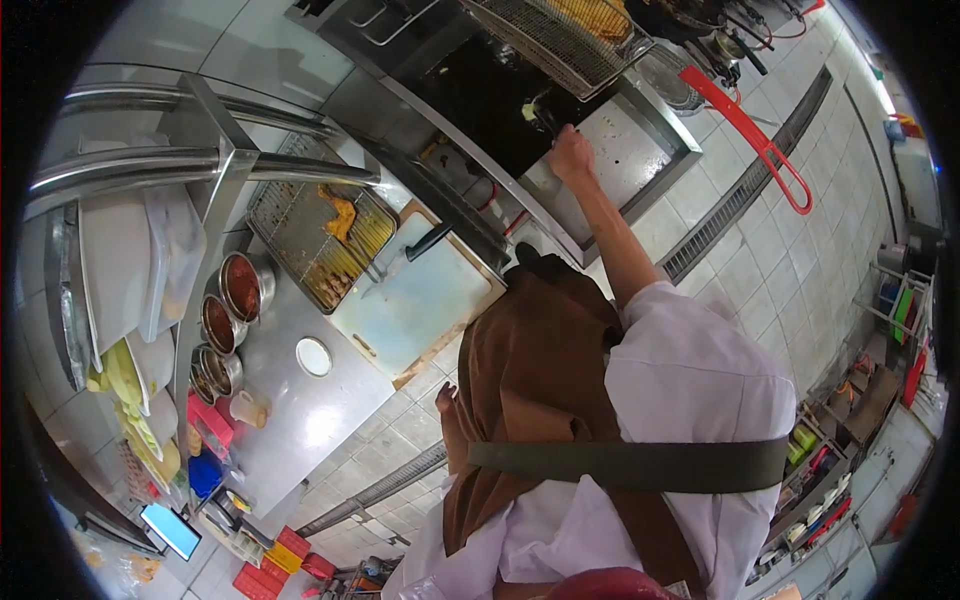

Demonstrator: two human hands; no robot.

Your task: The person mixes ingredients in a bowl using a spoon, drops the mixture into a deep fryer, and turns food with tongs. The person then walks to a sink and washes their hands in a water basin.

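Note:
My right hand [572,155] reaches over the deep fryer, closed around a short dark-handled utensil [546,122]. A small pale piece [528,112] shows at the utensil's far end, above the dark oil [480,85]; its kind is too small to make out. Beyond it, a wire fry basket [535,45] with golden fried food [595,15] sits over the fryer, its red handle [735,120] sticking out to the right. My left hand [447,397] hangs low beside the brown apron [530,370], fingers loosely apart and holding nothing visible.
Left of the fryer, a wire rack tray [268,215] bears a fried piece [340,212] and tongs. Next to it, a black-handled knife [430,242] lies on a white cutting board [390,310]. Metal pots [245,287] of sauce line the steel counter [300,400]. A floor drain [740,185] runs right.

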